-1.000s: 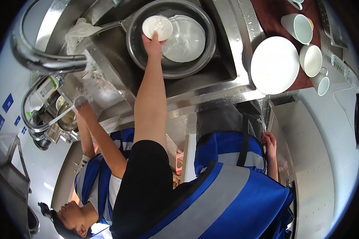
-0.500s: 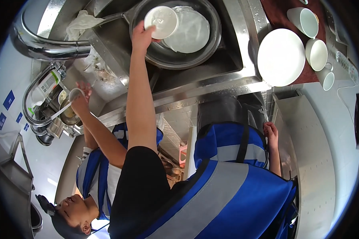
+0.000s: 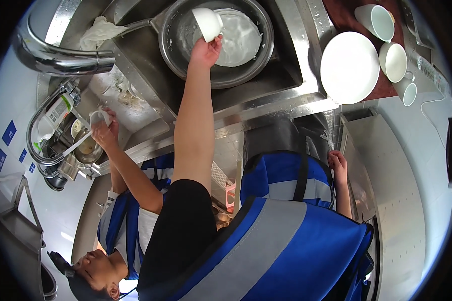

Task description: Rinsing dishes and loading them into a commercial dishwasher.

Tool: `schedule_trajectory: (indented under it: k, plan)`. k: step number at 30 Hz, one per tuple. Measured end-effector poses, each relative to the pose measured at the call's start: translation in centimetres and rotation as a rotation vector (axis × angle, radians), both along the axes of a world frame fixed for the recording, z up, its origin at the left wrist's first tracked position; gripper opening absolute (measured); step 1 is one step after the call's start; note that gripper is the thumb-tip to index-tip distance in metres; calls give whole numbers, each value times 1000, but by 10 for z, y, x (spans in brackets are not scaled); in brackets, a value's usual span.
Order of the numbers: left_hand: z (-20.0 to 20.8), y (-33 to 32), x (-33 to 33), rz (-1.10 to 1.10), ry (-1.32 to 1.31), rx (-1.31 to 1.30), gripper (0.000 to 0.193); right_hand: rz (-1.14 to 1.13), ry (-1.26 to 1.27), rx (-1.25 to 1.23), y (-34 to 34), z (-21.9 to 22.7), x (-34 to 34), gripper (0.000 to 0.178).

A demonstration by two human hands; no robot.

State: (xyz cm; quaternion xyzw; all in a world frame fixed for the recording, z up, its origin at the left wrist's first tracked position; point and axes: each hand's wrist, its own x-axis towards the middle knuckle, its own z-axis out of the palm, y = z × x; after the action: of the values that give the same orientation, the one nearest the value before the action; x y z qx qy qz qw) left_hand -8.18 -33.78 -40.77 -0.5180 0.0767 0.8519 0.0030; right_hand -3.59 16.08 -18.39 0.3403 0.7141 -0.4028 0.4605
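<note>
My left hand (image 3: 206,52) is closed on the foot of a small white bowl (image 3: 209,25), tipped on its side with its mouth facing left. It hangs above a round metal basin (image 3: 267,50), where a white plate-like disc (image 3: 239,42) lies wet and shiny in the water. My right hand (image 3: 338,164) is low at the right beside my blue vest, fingers curled. A thin clear, crinkled thing (image 3: 328,138) shows just above its fingers; I cannot make out what it is.
The basin sits in a steel sink (image 3: 291,70). To the right are a white plate (image 3: 350,67), cups and bowls (image 3: 393,61). A curved tap (image 3: 65,57) and a white cloth (image 3: 98,34) are at the left. A co-worker's hands (image 3: 105,131) hold a cup-like thing at the neighbouring sink.
The bowl has tipped from mouth up onto its side, and my left hand has shifted right with it. My right hand has stayed low beside me.
</note>
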Motion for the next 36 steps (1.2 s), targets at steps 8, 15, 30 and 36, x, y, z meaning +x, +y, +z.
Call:
schedule_trajectory:
  k: [8,15,30,36]
  plan:
    - [33,-16,12,-741,-717,-1554,28,5,8,-71,-5,-8,-2,10]
    - [30,22,18,-909,-726,-1700,25,-63,38,-57,-2,-3,6,11]
    - [80,35,-8,-130,190,-483,28,-6,75,-85,-2,-4,-1,13]
    - [123,45,-10,229,768,480,29,-46,122,-122,1,-18,-11,11]
